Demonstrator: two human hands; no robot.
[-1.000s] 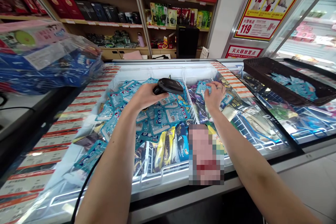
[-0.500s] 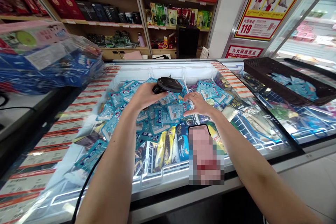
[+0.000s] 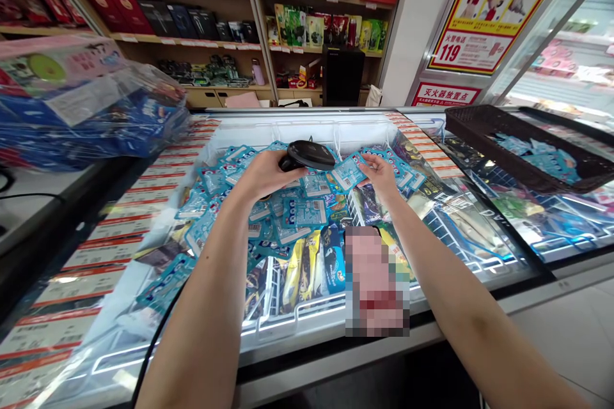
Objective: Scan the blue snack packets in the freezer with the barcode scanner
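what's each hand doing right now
Left hand: closed, holding a black scanner.
Right hand: closed, holding a blue packet by its edge.

Bare forearms show, the left forearm [image 3: 213, 281] running in from seven o'clock, the right forearm [image 3: 441, 268] from four. A tiny round spot [image 3: 207, 257] marks the left one; a soft-edged blotch [image 3: 480, 326] shows on the right, nearer the elbow. Both taper to slim, bare wrists. The left hand [image 3: 266, 174], toward nine o'clock, and right hand [image 3: 380, 176], toward three, are bare too.
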